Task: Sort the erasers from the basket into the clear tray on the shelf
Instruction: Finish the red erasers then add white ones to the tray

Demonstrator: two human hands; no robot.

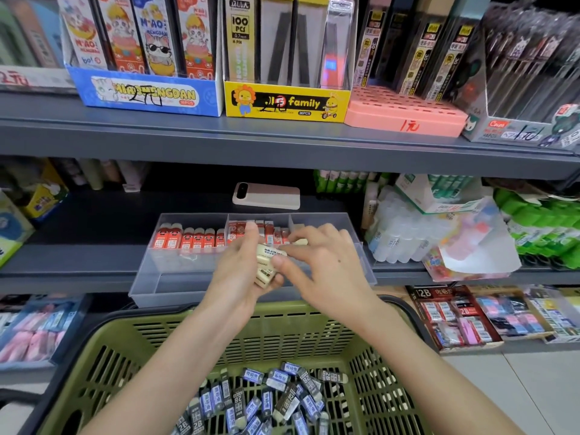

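My left hand grips a small stack of cream erasers over the front of the clear tray on the middle shelf. My right hand pinches the top cream eraser of that stack with thumb and fingers. The tray has three compartments: red-sleeved erasers stand in a row in the left one, more red ones in the middle, and the right one is mostly hidden by my hands. Below, the green basket holds several blue and dark 2B erasers.
A phone lies on the shelf behind the tray. Glue bottles and green packs crowd the shelf to the right. Boxes of pencil leads stand on the shelf above. Eraser boxes sit on the lower shelf at right.
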